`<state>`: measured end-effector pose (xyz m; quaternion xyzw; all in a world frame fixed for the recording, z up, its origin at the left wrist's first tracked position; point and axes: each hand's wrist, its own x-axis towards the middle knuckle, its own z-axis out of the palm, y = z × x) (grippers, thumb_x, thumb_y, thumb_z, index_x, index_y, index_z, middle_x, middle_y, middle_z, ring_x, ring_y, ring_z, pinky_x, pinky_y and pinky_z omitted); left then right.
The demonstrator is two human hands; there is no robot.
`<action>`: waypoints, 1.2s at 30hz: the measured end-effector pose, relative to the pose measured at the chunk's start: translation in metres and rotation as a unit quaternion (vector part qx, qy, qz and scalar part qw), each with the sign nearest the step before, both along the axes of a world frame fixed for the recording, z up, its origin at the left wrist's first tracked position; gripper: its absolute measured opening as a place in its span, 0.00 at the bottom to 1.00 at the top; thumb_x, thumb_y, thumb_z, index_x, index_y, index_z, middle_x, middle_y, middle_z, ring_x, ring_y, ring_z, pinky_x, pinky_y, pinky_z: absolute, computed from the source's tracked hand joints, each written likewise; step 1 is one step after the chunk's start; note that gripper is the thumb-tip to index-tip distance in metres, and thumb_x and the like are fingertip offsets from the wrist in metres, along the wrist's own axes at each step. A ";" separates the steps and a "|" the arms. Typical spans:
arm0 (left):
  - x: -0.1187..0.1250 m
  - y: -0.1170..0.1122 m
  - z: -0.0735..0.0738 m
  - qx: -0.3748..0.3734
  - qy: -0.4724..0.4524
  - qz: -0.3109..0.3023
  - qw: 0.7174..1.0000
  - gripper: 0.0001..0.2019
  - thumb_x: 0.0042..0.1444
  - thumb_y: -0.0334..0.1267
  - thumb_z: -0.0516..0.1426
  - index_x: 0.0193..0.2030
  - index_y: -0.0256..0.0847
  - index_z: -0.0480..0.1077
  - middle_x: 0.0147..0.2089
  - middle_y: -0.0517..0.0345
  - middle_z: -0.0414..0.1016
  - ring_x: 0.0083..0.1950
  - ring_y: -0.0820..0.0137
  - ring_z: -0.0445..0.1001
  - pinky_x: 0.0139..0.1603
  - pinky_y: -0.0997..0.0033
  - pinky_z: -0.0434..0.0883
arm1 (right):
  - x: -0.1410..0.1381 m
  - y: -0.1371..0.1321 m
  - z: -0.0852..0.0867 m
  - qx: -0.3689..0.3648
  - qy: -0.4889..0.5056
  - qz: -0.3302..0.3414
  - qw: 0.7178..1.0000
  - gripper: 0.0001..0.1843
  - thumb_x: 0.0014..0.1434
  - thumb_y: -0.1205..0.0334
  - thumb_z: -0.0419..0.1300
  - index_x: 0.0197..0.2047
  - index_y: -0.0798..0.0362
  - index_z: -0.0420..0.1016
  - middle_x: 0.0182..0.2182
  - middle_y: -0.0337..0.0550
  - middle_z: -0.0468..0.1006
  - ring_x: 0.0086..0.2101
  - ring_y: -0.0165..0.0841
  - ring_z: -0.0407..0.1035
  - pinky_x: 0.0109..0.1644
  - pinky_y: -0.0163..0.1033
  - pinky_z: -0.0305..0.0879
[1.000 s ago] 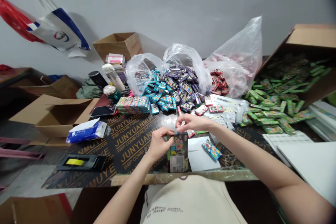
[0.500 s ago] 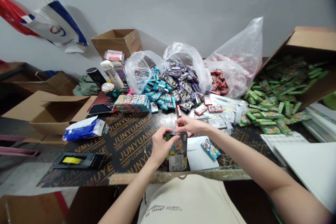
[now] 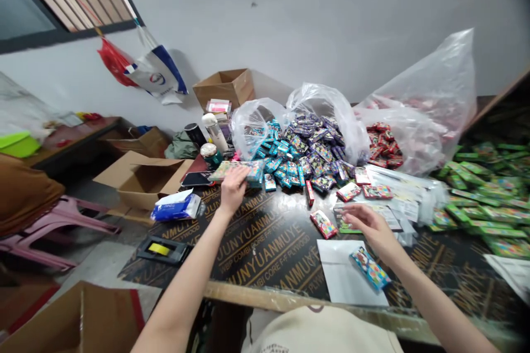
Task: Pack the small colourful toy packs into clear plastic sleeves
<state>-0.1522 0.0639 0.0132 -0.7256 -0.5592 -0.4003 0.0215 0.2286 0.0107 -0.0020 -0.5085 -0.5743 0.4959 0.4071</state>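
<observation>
My left hand (image 3: 234, 185) reaches to the stack of clear-wrapped card-box packs (image 3: 254, 175), its slightly blurred fingers lying over the top. Whether a separate pack lies under the fingers cannot be made out. My right hand (image 3: 368, 226) hovers with fingers apart and holds nothing. Close to its fingertips is a flat, dark, green-edged pack (image 3: 344, 223), partly hidden by the hand. Below, a blue small box (image 3: 370, 268) rests on a white paper sheet (image 3: 333, 273). Left of the right hand lies a red small box (image 3: 323, 224).
Behind are piles of blue boxes (image 3: 281, 157), purple boxes (image 3: 318, 138) and red boxes (image 3: 383, 146) spilling from plastic bags. Green boxes (image 3: 488, 198) heap at right. A tape dispenser (image 3: 163, 251), wipes pack (image 3: 176, 207) and open carton (image 3: 147, 182) are at left.
My hands have parted from the dark pack they held at the table's front edge. The left hand moved forward-left to the stack; the right moved rightward and opened. The view swung left.
</observation>
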 end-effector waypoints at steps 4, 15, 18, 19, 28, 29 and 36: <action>-0.035 0.051 -0.018 -0.049 0.100 -0.008 0.994 0.18 0.50 0.26 0.51 0.47 0.39 0.71 0.51 0.49 0.72 0.56 0.61 0.66 0.61 0.47 0.54 | 0.012 -0.008 -0.008 -0.002 -0.027 0.006 1.000 0.18 0.52 0.48 0.57 0.40 0.53 0.70 0.38 0.46 0.75 0.38 0.36 0.69 0.38 0.37 0.65; -0.042 0.073 -0.041 -0.086 0.153 -0.010 0.984 0.15 0.51 0.34 0.53 0.46 0.41 0.71 0.52 0.50 0.72 0.56 0.59 0.66 0.57 0.54 0.59 | 0.067 -0.020 -0.013 -0.005 -0.065 -0.064 0.996 0.17 0.53 0.49 0.57 0.39 0.53 0.71 0.36 0.47 0.75 0.36 0.39 0.69 0.38 0.42 0.66; -0.037 0.083 -0.044 -0.081 0.143 -0.001 0.986 0.15 0.52 0.37 0.53 0.46 0.40 0.71 0.50 0.47 0.72 0.55 0.56 0.66 0.56 0.53 0.59 | 0.070 -0.013 -0.013 0.029 -0.106 -0.080 0.991 0.16 0.54 0.50 0.54 0.37 0.54 0.71 0.34 0.46 0.75 0.34 0.37 0.69 0.38 0.42 0.66; -0.035 0.085 -0.044 -0.080 0.140 0.002 0.987 0.15 0.52 0.37 0.53 0.46 0.39 0.70 0.50 0.47 0.72 0.55 0.56 0.66 0.55 0.53 0.60 | 0.071 -0.008 -0.014 0.045 -0.141 -0.090 0.985 0.16 0.55 0.51 0.54 0.37 0.55 0.71 0.34 0.47 0.75 0.35 0.38 0.69 0.38 0.42 0.66; 0.054 0.034 -0.031 -0.032 0.068 0.014 0.997 0.23 0.52 0.42 0.55 0.55 0.38 0.63 0.59 0.43 0.61 0.59 0.56 0.59 0.58 0.53 0.58 | 0.054 0.044 -0.044 0.110 -0.577 0.108 0.802 0.46 0.35 0.64 0.65 0.59 0.49 0.57 0.60 0.57 0.53 0.59 0.54 0.46 0.56 0.59 0.44; 0.069 0.020 -0.033 -0.056 0.052 -0.024 0.997 0.22 0.52 0.42 0.55 0.54 0.40 0.64 0.58 0.45 0.63 0.59 0.57 0.60 0.57 0.54 0.59 | 0.049 0.048 -0.046 0.109 -0.591 0.131 0.788 0.48 0.33 0.66 0.65 0.60 0.50 0.56 0.60 0.59 0.53 0.58 0.55 0.46 0.55 0.59 0.44; 0.116 -0.066 -0.039 -0.213 -0.107 -0.139 0.961 0.18 0.49 0.41 0.58 0.49 0.44 0.69 0.56 0.48 0.66 0.58 0.59 0.63 0.58 0.52 0.59 | 0.053 0.056 -0.033 0.116 -0.574 0.155 0.796 0.22 0.49 0.69 0.53 0.49 0.54 0.68 0.41 0.53 0.75 0.41 0.42 0.70 0.44 0.40 0.61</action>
